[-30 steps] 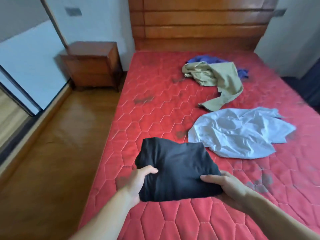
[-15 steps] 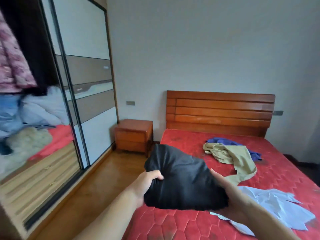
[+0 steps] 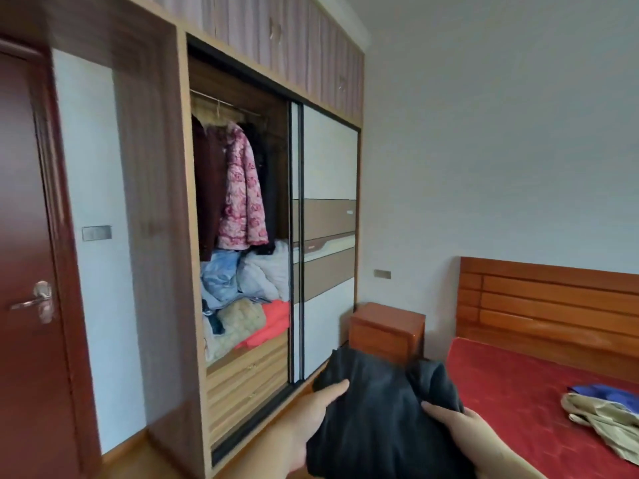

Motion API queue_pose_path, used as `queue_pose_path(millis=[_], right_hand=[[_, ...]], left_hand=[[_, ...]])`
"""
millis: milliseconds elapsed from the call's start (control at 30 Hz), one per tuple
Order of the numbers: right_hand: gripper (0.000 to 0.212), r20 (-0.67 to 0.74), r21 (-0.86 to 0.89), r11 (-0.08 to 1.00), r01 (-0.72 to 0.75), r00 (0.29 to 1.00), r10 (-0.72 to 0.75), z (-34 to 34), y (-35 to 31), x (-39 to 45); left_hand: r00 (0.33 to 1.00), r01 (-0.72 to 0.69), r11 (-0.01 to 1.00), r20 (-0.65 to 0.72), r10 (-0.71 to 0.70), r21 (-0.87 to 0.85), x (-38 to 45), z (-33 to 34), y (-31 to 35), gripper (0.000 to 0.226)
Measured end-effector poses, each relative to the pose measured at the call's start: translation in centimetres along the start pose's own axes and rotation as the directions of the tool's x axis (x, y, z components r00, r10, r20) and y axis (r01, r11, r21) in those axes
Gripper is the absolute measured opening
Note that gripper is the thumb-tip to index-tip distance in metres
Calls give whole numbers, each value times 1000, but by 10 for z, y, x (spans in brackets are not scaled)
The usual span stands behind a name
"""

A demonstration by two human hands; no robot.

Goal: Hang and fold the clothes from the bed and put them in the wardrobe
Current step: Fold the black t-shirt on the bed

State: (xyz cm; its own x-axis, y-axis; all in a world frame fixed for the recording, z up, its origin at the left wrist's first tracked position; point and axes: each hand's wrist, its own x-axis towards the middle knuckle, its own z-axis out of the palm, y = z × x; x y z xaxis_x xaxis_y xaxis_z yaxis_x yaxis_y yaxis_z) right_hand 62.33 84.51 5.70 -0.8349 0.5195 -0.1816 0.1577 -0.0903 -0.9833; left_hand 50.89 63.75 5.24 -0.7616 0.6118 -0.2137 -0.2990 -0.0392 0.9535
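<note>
Pale walls (image 3: 484,150), a dark red door (image 3: 24,236), a wooden nightstand (image 3: 387,328), seemingly daylit.

A folded black garment (image 3: 380,420) sits bundled in mid-air, off the red bed (image 3: 518,385), where an olive garment (image 3: 608,420) lies crumpled over a blue one (image 3: 601,392). The wardrobe (image 3: 242,236) stands open, with coats hanging above piled bedding.

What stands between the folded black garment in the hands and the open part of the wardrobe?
Nothing visible. The folded black garment, held by left hand and right hand, faces the wooden wardrobe's open section; bare floor lies between.
</note>
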Motion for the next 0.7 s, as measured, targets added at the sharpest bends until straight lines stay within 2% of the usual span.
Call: queue_pose_path(millis=[33, 67, 100, 200, 233, 300, 400, 533, 700], right_hand=[[37, 11, 1, 999, 35, 999, -35, 15, 1, 7], [41, -3, -41, 999, -33, 999, 33, 41, -1, 22], [44, -21, -8, 999, -31, 999, 31, 65, -3, 35], [52, 15, -103, 995, 20, 1000, -19, 134, -11, 72], [54, 59, -109, 994, 29, 998, -22, 162, -10, 84], [58, 57, -107, 993, 49, 997, -43, 217, -10, 117], [54, 110, -123, 989, 81, 992, -67, 280, -13, 166], [51, 69, -57, 997, 46, 997, -42, 320, -29, 227], [49, 29, -3, 1000, -8, 1000, 8, 321, -52, 315]], left_hand=[[998, -50, 999, -47, 50, 4, -1, -16, 2, 17], [991, -96, 995, -92, 97, 12, 3, -35, 4, 7], [983, -122, 992, -133, 123, 18, 9, -56, 6, 6], [965, -160, 987, -207, 161, 20, 26, -128, 16, 28], [957, -183, 983, -228, 182, 15, 36, -156, 20, 29], [932, -229, 973, -284, 223, 13, 58, -207, 35, 25], [921, -233, 972, -317, 224, 11, 97, -270, 54, 23], [918, -277, 960, -284, 275, 36, 161, -317, 79, 28], [912, -303, 947, -257, 320, 107, 258, -322, 110, 31]])
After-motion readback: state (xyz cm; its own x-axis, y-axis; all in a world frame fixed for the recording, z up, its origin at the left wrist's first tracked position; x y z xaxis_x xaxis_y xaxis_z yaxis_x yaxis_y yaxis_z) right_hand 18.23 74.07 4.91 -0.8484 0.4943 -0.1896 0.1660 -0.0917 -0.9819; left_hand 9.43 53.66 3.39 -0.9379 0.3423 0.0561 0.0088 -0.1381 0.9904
